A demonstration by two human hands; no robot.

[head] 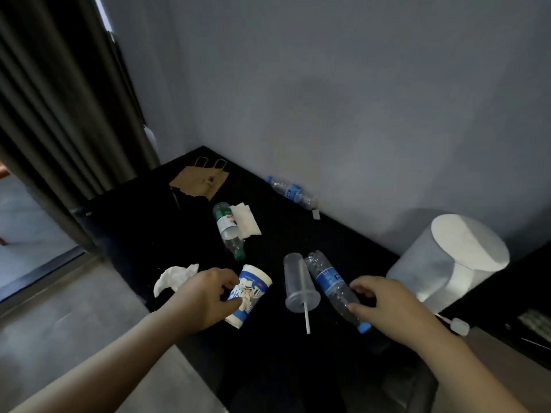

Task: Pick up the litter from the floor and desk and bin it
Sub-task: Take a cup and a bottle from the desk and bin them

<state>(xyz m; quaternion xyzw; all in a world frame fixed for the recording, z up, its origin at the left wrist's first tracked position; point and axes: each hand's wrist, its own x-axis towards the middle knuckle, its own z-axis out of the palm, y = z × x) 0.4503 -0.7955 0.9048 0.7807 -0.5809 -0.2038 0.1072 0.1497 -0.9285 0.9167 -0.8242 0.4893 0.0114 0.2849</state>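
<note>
A grey wall [357,84] fills the far side, with a dark pleated curtain [59,114] hanging at the left. A black desk [283,234] sits in the corner between them, with grey floor [74,317] at the near left. A white lidded bin [447,263] stands at the desk's right end.

2 bare hands reach over the near edge of the desk. The left hand [202,299] has its thumb and fingers curled round a blue-and-white paper cup [253,290] lying on its side. The right hand [387,305] curls its fingers round the cap end of a crushed blue-label water bottle [328,281], which lies on the desk.

A flat brown paper bag [199,180] lies at the far left of the desk. A 2nd blue-label bottle [292,190] lies far, against the wall. A green-capped bottle [228,228] lies mid-desk, overlapping a white napkin [247,219]. A clear plastic cup [298,281] lies just left of the crushed bottle, a white straw [306,317] sticking out towards the near edge. A crumpled white tissue [174,277] sits just left of the left hand.
</note>
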